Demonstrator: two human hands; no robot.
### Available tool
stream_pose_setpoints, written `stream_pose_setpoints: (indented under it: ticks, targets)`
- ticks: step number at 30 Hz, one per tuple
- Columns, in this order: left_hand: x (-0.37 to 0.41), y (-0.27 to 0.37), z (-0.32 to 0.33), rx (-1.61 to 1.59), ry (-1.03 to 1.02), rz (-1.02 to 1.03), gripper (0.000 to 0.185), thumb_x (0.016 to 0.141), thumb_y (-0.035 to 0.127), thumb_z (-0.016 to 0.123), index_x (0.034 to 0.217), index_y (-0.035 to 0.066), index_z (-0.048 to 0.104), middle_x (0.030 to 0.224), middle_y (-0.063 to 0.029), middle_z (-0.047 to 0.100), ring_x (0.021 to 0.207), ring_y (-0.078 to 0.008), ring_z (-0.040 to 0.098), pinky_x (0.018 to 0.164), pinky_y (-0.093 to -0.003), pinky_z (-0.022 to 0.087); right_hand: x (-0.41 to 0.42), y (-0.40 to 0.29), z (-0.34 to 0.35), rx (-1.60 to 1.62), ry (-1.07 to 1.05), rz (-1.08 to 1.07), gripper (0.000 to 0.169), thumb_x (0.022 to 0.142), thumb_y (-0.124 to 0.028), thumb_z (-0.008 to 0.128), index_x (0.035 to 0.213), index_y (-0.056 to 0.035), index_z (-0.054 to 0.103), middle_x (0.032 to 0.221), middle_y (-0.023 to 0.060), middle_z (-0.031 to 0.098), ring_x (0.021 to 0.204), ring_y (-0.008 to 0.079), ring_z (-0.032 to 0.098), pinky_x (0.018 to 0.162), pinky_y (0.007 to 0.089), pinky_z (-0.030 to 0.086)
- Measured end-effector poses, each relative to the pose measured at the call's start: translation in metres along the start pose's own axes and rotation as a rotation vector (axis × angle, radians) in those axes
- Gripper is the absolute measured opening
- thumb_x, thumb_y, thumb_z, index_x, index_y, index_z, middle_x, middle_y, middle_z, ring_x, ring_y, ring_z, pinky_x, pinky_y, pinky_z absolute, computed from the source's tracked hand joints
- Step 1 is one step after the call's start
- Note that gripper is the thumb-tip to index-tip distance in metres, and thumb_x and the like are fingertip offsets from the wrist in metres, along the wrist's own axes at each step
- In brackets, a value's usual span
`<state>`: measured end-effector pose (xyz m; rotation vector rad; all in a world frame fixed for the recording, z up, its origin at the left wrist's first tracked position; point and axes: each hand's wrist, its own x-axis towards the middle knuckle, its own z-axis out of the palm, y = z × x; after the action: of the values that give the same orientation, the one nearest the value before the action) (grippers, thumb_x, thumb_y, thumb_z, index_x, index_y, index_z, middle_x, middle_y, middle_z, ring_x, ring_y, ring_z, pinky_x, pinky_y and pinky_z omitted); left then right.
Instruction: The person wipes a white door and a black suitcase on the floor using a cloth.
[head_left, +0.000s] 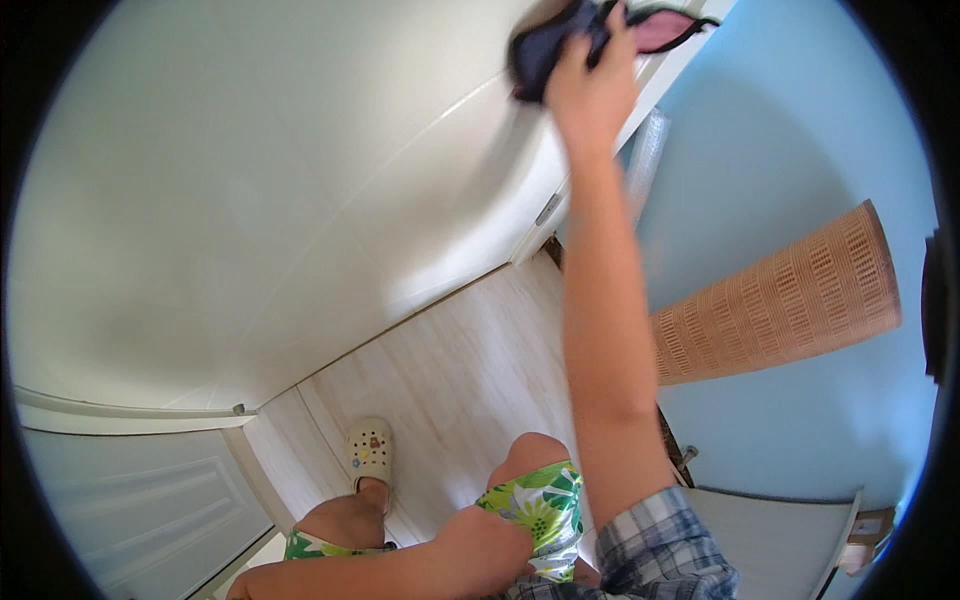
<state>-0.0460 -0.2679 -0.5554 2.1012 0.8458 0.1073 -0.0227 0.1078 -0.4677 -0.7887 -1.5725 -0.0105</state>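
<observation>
With the arm stretched up, my right hand (592, 90) grips a dark fabric item (544, 52) at the top of the view. A pink, black-edged part of it with a thin strap extends to the right of my fingers. The item lies against or close in front of a large white panel, perhaps a door (285, 187); contact cannot be told. Motion blurs the hand and the item, so its kind is unclear. My left arm crosses the bottom edge over my legs, and its hand is out of view.
A rolled woven mat (780, 292) leans by the light blue wall (787, 420) at right. Behind my right arm stands a roll of clear bubble wrap (646, 161). A beige clog (370, 452) is on my foot on the pale floor (450, 360). A grey panelled door (157, 502) is at lower left.
</observation>
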Motion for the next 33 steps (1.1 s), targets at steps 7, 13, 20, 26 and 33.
stream_pose_setpoints:
  ticks: [7, 13, 20, 26, 33]
  targets:
    - [-0.007, 0.006, -0.023, 0.016, -0.145, -0.091, 0.021, 0.081, 0.022, 0.062, 0.075, 0.003, 0.067, 0.073, -0.0165, 0.067, 0.066, -0.0326, 0.066, 0.057, -0.0456, 0.052, -0.308, -0.066, 0.066, 0.155, -0.223, 0.501, 0.066, 0.086, -0.002, 0.053, 0.148, 0.0032, 0.031, 0.142, 0.0335, 0.040, 0.131, 0.0506, 0.038, 0.108, 0.0461, 0.035]
    - [-0.008, 0.009, -0.032, -0.004, -0.154, -0.131, 0.022, 0.082, 0.023, 0.061, 0.074, 0.004, 0.068, 0.071, -0.0149, 0.067, 0.066, -0.0313, 0.067, 0.057, -0.0443, 0.052, -0.357, 0.006, 0.089, 0.159, -0.285, 1.078, 0.058, 0.087, -0.007, 0.055, 0.141, 0.0062, 0.039, 0.134, 0.0305, 0.048, 0.126, 0.0444, 0.045, 0.103, 0.0450, 0.038]
    - [-0.004, 0.011, -0.022, 0.023, -0.142, -0.029, 0.020, 0.081, 0.023, 0.062, 0.072, 0.006, 0.069, 0.072, -0.0139, 0.068, 0.067, -0.0305, 0.067, 0.058, -0.0438, 0.052, -0.055, 0.072, 0.035, -0.028, 0.207, 0.170, 0.061, 0.089, -0.013, 0.050, 0.142, 0.0108, 0.033, 0.145, 0.0331, 0.035, 0.137, 0.0471, 0.031, 0.117, 0.0467, 0.022]
    - [-0.001, 0.007, -0.028, -0.014, -0.211, -0.155, 0.021, 0.079, 0.030, 0.066, 0.084, 0.010, 0.071, 0.079, -0.0119, 0.070, 0.077, -0.0305, 0.069, 0.061, -0.0440, 0.054, 0.014, 0.077, 0.025, -0.046, 0.292, -0.311, 0.052, 0.087, -0.007, 0.047, 0.137, 0.0065, 0.043, 0.138, 0.0261, 0.046, 0.128, 0.0416, 0.044, 0.112, 0.0417, 0.030]
    - [-0.004, -0.001, -0.013, -0.047, -0.037, -0.146, 0.013, 0.074, 0.016, 0.064, 0.067, 0.007, 0.070, 0.070, -0.0122, 0.068, 0.069, -0.0293, 0.068, 0.058, -0.0422, 0.053, -0.197, 0.154, 0.079, 0.130, 0.391, 0.493, 0.056, 0.092, -0.009, 0.042, 0.144, 0.0080, 0.032, 0.144, 0.0302, 0.039, 0.135, 0.0409, 0.038, 0.116, 0.0434, 0.026]
